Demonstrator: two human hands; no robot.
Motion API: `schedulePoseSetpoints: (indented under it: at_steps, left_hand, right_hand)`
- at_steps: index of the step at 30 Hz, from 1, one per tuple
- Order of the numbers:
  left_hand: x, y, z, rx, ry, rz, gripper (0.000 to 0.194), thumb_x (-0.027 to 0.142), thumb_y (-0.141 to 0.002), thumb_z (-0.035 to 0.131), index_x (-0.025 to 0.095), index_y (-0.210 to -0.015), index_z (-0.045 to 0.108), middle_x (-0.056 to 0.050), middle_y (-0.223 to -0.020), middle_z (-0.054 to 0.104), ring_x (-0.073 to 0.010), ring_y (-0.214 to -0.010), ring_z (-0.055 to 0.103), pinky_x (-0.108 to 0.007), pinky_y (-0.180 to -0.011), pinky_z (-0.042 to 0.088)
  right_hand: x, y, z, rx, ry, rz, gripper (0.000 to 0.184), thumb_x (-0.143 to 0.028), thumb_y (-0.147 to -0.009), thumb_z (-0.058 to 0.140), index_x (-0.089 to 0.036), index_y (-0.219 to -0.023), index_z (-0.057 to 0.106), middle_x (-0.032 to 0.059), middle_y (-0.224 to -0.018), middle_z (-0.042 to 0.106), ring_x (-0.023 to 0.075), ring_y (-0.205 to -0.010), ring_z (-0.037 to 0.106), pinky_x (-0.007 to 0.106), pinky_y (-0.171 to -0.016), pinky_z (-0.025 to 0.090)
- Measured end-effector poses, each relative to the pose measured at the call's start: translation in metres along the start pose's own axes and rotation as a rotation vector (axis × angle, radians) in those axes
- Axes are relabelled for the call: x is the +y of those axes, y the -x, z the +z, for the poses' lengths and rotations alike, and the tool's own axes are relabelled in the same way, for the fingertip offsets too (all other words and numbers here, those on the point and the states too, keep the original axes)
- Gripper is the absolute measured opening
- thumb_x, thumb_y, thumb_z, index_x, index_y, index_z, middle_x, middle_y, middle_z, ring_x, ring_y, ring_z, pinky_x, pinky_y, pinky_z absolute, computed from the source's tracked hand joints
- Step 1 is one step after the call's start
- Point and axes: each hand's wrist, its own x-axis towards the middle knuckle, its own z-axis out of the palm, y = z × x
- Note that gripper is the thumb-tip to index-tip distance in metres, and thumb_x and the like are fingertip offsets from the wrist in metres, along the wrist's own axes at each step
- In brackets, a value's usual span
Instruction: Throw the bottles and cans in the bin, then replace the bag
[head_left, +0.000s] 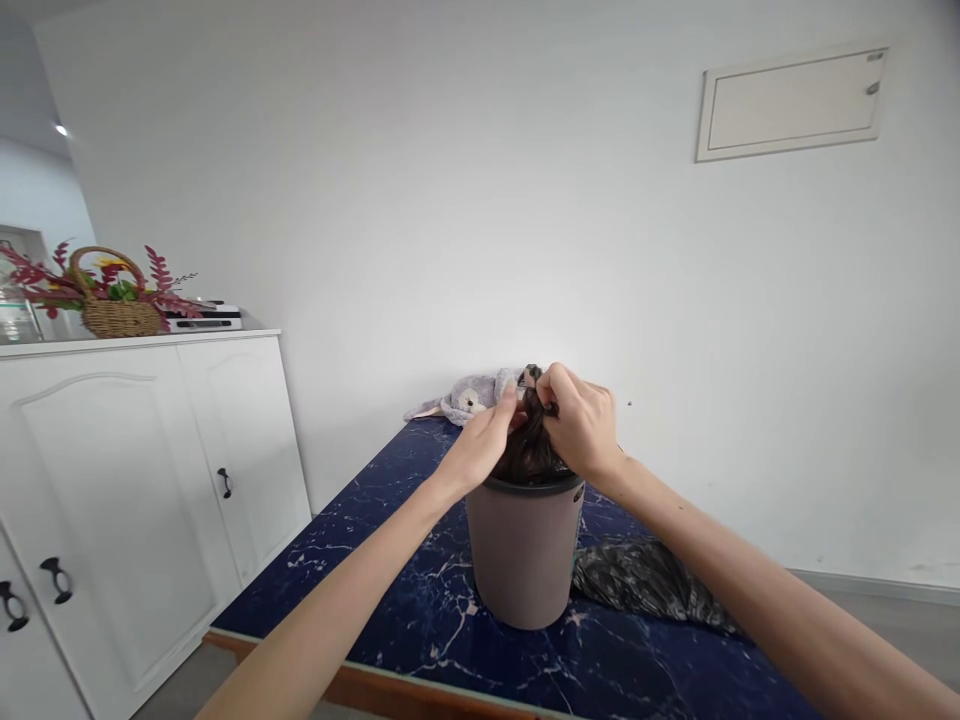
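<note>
A grey waste bin (523, 553) stands on a dark blue marbled table (405, 590). A black bin bag (529, 452) rises out of its top, gathered into a bunch. My left hand (484, 441) and my right hand (579, 420) are both closed on the gathered top of the bag, just above the bin's rim. The fingers pinch the plastic together between them.
Another crumpled black bag (651, 582) lies on the table right of the bin. A grey plush toy (471, 396) sits at the table's far end by the wall. A white cabinet (127, 480) at left carries a wicker flower basket (112, 300).
</note>
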Motion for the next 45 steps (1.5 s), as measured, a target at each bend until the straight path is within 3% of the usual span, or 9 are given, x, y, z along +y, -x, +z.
schedulePoseSetpoints:
  at_steps: [7, 13, 17, 21, 24, 30, 36, 42, 45]
  left_hand:
    - [-0.004, -0.016, -0.001, 0.098, 0.29, -0.097, 0.044, 0.065, -0.087, 0.071, 0.021, -0.087, 0.075, -0.005, -0.098, 0.073, -0.0227, -0.1, 0.064, -0.032, -0.088, 0.048]
    - [-0.015, -0.011, -0.005, 0.162, 0.25, -0.163, 0.045, 0.064, -0.086, 0.073, 0.019, -0.084, 0.071, -0.005, -0.094, 0.073, -0.0209, -0.096, 0.066, -0.029, -0.082, 0.047]
    - [-0.025, -0.012, -0.009, 0.174, 0.115, -0.147, 0.046, 0.065, -0.089, 0.069, 0.019, -0.088, 0.071, -0.007, -0.096, 0.075, -0.0224, -0.094, 0.068, -0.03, -0.081, 0.048]
    - [-0.034, -0.018, -0.017, 0.25, -0.322, 0.036, 0.042, 0.057, -0.095, 0.06, 0.02, -0.078, 0.07, -0.006, -0.088, 0.073, -0.0229, -0.086, 0.064, -0.032, -0.079, 0.046]
    - [-0.045, -0.024, -0.025, 0.259, -0.475, 0.099, 0.037, 0.05, -0.093, 0.061, 0.021, -0.071, 0.068, -0.006, -0.088, 0.074, -0.0236, -0.087, 0.063, -0.032, -0.081, 0.044]
    - [-0.073, -0.029, -0.039, 0.268, -0.375, -0.028, 0.04, 0.057, -0.085, 0.068, 0.02, -0.069, 0.069, -0.008, -0.092, 0.076, -0.0246, -0.088, 0.064, -0.031, -0.076, 0.046]
    - [-0.083, -0.019, -0.039, 0.254, -0.15, -0.173, 0.053, 0.067, -0.087, 0.065, 0.017, -0.091, 0.078, -0.01, -0.097, 0.079, -0.0241, -0.088, 0.072, -0.031, -0.075, 0.052]
    - [-0.072, -0.003, -0.041, 0.343, -0.056, -0.165, 0.054, 0.068, -0.088, 0.067, 0.017, -0.102, 0.079, -0.011, -0.116, 0.079, -0.0303, -0.113, 0.069, -0.036, -0.094, 0.052]
    - [-0.075, 0.007, -0.044, 0.367, -0.033, -0.197, 0.056, 0.069, -0.088, 0.068, 0.022, -0.116, 0.079, -0.01, -0.132, 0.074, -0.0326, -0.124, 0.065, -0.038, -0.101, 0.05]
  right_hand:
    - [-0.003, 0.001, -0.007, -0.09, 0.012, -0.149, 0.026, -0.002, -0.07, 0.044, -0.024, -0.083, 0.048, 0.0001, -0.072, 0.06, 0.0158, -0.06, 0.046, 0.029, -0.057, 0.023]
    - [0.008, 0.007, -0.023, -0.338, 0.009, -0.389, 0.016, -0.015, -0.105, 0.039, -0.02, -0.102, 0.054, 0.0035, -0.077, 0.067, 0.0157, -0.061, 0.055, 0.03, -0.053, 0.023]
    - [0.013, 0.014, -0.035, -0.417, 0.01, -0.449, 0.017, -0.025, -0.113, 0.035, -0.018, -0.114, 0.051, 0.0068, -0.084, 0.072, 0.0176, -0.064, 0.062, 0.031, -0.052, 0.025]
    - [0.014, 0.023, -0.046, -0.464, -0.037, -0.383, 0.012, -0.024, -0.111, 0.036, -0.02, -0.117, 0.047, 0.0021, -0.073, 0.069, 0.0188, -0.059, 0.063, 0.031, -0.051, 0.027]
    - [0.012, 0.032, -0.056, -0.52, -0.113, -0.285, 0.01, -0.023, -0.109, 0.038, -0.022, -0.118, 0.044, 0.0, -0.071, 0.068, 0.018, -0.055, 0.061, 0.031, -0.051, 0.027]
    - [0.004, 0.05, -0.077, -0.688, -0.36, -0.073, 0.006, -0.025, -0.109, 0.038, -0.026, -0.115, 0.038, -0.0043, -0.072, 0.062, 0.0159, -0.054, 0.052, 0.03, -0.054, 0.03]
    - [0.009, 0.053, -0.091, -0.734, -0.468, 0.156, 0.006, -0.034, -0.108, 0.04, -0.028, -0.105, 0.04, -0.0085, -0.062, 0.048, 0.0156, -0.053, 0.043, 0.029, -0.054, 0.028]
    - [0.026, 0.035, -0.069, -0.712, -0.272, 0.298, 0.03, -0.049, -0.103, 0.047, -0.022, -0.112, 0.056, -0.0041, -0.063, 0.054, 0.0182, -0.057, 0.054, 0.031, -0.054, 0.035]
    - [0.023, 0.021, -0.05, -0.75, -0.185, 0.268, 0.042, -0.055, -0.097, 0.059, -0.021, -0.123, 0.065, 0.0081, -0.096, 0.069, 0.0223, -0.077, 0.066, 0.033, -0.06, 0.047]
